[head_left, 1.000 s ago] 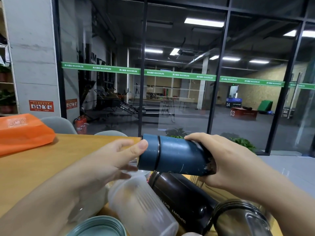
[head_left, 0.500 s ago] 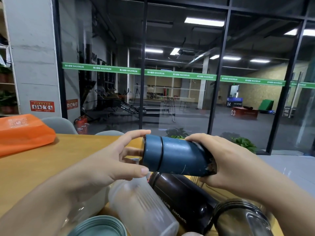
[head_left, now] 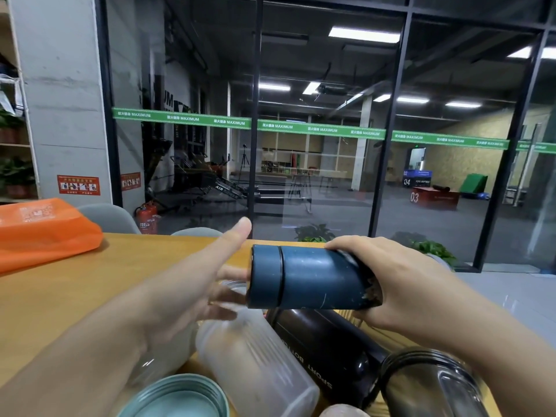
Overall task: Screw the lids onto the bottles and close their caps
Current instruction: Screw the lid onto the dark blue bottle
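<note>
left hand (head_left: 192, 299): fingers spread, thumb raised | right hand (head_left: 403, 290): fingers curled, gripping

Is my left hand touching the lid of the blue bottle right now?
Cannot tell. In the head view the left hand is spread open beside the blue bottle's lid, whose edge hides the fingers.

Dark blue bottle (head_left: 313, 279); orange bag (head_left: 45, 233); ribbed frosted bottle (head_left: 255, 362); black bottle (head_left: 328, 347).

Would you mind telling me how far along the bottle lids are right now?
Done: the dark blue metal bottle has its lid seated. In hand: the right hand grips its base; the left hand is open beside the lid. Left: the clear ribbed plastic bottle and the teal open-mouthed bottle lack lids.
</note>
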A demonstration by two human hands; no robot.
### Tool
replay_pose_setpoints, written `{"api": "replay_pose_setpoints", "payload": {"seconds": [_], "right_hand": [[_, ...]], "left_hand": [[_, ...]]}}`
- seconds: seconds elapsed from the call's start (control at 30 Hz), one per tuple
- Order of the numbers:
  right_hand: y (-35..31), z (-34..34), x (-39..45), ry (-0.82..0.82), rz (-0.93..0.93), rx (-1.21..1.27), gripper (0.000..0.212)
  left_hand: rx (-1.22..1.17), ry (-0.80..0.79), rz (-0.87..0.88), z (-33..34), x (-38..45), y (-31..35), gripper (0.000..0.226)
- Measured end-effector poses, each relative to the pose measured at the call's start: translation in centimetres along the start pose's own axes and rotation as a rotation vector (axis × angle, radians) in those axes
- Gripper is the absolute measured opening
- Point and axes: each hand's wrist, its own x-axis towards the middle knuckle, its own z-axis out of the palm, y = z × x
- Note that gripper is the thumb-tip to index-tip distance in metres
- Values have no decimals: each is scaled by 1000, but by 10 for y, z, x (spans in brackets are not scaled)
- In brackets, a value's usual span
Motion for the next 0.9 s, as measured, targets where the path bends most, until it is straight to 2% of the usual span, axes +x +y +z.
{"api": "replay_pose_setpoints", "payload": {"seconds": [0.07, 0.23, 0.37, 0.6, 0.7, 0.83, 0.9], "right_hand": [[0, 1, 0, -5, -1, -4, 67], [0, 2, 0, 8, -13, 6, 66], [0, 1, 0, 13, -8, 39, 65], [0, 1, 0, 8, 15, 73, 64], [-1, -2, -1, -6, 27, 70, 65], [-3, -4, -1, -19, 26, 53, 67], [-4, -5, -1, -30, 21, 43, 66]], "left_hand": [[72, -37, -69, 4, -2, -6, 86], [144, 8, -79, 7, 7, -10, 78], [160, 34, 27, 0, 7, -7, 64], [202, -26, 247, -6, 5, -5, 66], [319, -16, 314, -7, 5, -3, 67], [418, -1, 281, -7, 3, -3, 74], [348, -23, 212, -2, 2, -3, 77]]}}
